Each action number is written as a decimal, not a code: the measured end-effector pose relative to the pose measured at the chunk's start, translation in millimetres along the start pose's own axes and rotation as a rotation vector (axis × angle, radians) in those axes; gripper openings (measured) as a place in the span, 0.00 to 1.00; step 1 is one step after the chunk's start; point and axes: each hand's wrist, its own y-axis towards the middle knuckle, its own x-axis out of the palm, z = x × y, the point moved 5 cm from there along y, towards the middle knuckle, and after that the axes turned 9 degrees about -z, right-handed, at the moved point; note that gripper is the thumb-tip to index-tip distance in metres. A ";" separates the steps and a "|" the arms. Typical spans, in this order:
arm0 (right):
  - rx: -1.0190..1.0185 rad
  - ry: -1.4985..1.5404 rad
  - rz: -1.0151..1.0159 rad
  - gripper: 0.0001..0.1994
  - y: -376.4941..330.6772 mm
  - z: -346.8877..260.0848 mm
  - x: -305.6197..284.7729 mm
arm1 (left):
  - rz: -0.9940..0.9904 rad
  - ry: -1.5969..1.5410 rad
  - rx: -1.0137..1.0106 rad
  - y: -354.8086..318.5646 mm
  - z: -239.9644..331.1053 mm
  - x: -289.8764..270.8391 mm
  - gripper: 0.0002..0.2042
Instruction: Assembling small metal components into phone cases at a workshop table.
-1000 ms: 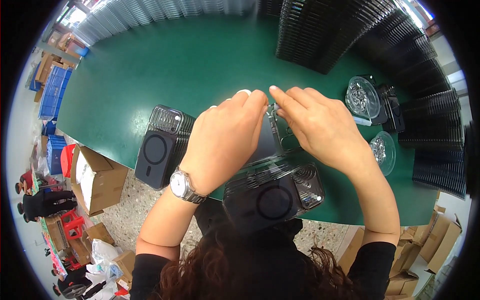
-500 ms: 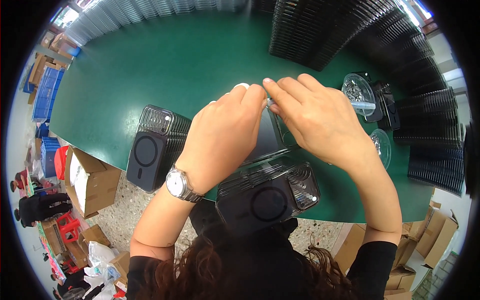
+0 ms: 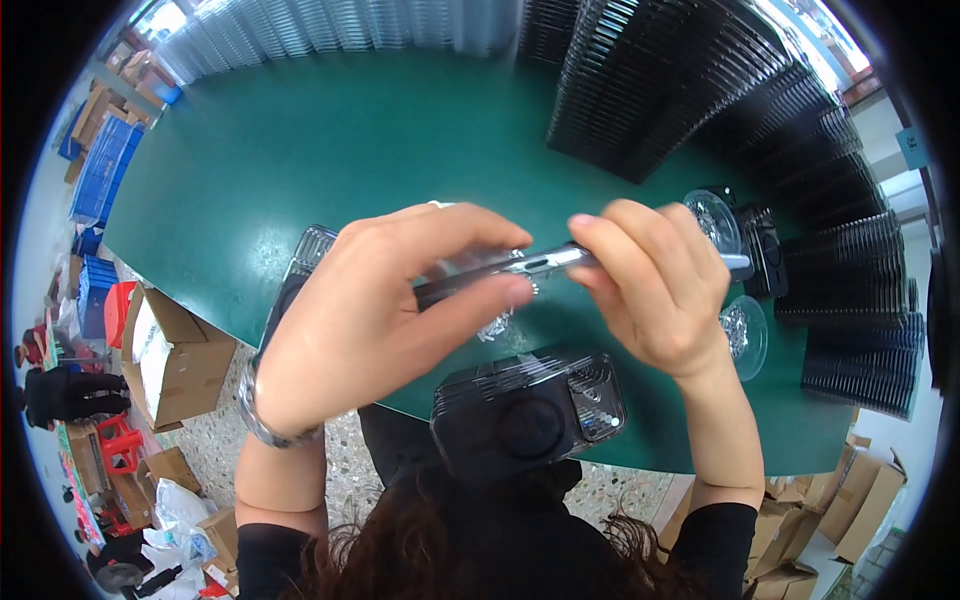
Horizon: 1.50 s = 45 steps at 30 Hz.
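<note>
A packing workshop: stacked black trays (image 3: pixel 650 90) crowd the green tabletop's (image 3: pixel 330 150) far edge, cardboard boxes (image 3: pixel 175 355) on the floor.

We see a matt green table (image 3: pixel 330 150), glossy clear plastic cases (image 3: pixel 530 405) in a stack, a slim case (image 3: pixel 520 265) with shiny metallic edge, a polished metal watch (image 3: pixel 262 420), ribbed black plastic trays (image 3: pixel 650 90), and plain cardboard boxes (image 3: pixel 175 360).

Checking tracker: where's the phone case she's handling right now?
Head view, centre: the phone case is held edge-on between the left hand and right hand, above the green table, just beyond the case stack.
</note>
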 end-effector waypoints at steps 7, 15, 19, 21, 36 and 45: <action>-0.075 -0.006 0.124 0.16 6.0 -13.2 1.2 | -0.221 -0.545 -0.403 -27.5 -21.3 2.9 0.29; 0.445 0.203 0.031 0.12 -50.9 22.7 -0.6 | 0.529 0.216 -0.361 -109.5 -33.8 -50.9 0.35; 0.558 0.305 0.014 0.11 -76.1 20.4 24.8 | 0.389 0.577 -0.583 -126.8 -56.2 -19.9 0.38; 0.591 0.321 0.001 0.10 -80.6 18.3 31.2 | 0.340 0.629 -0.665 -133.8 -64.8 -11.9 0.40; 0.619 0.295 0.103 0.10 -83.9 18.1 27.3 | -0.255 0.423 -0.025 -58.5 44.6 83.3 0.49; 0.908 0.768 -0.384 0.09 -97.3 6.4 42.7 | -0.253 0.402 0.008 -48.8 34.8 99.0 0.50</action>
